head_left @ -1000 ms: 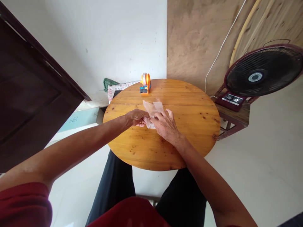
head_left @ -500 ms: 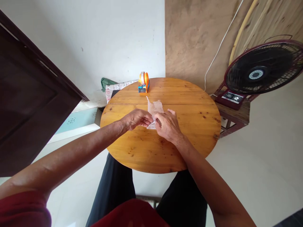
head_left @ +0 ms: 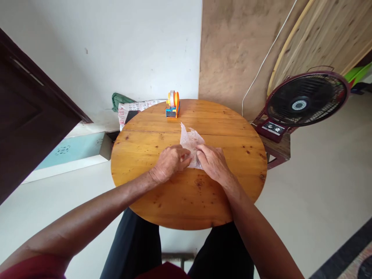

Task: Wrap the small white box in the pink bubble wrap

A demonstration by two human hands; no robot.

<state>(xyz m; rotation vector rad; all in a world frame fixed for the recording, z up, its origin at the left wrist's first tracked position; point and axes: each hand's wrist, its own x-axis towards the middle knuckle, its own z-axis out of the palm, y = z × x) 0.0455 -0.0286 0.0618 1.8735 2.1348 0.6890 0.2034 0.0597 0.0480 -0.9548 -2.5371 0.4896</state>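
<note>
A crinkled, translucent pinkish-white sheet of plastic that looks like bubble wrap (head_left: 190, 140) lies on the round wooden table (head_left: 162, 197), its far edge torn and uneven. At its near left side is my left hand (head_left: 171, 161), fingers loosely bent and the thumb apart from them, the tips at the sheet. My right hand (head_left: 213, 161) rests on the right part of the sheet, fingers stretched forward with the thumb apart. Both hands cover parts of the sheet's side edges. Beyond the sheet stands an orange and blue tape dispenser (head_left: 173, 104) with a roll of tape.
An electric fan (head_left: 302, 104) stands on a small wooden stand (head_left: 276, 149) right of the table. White wall (head_left: 139, 46) and a brown board (head_left: 229, 50) rise behind. A printed sack (head_left: 123, 112) lies beyond the table's left edge, near a dark door (head_left: 29, 104).
My hands have moved apart from their meeting point over the sheet, and more of the sheet is spread out between them. The view has shifted slightly.
</note>
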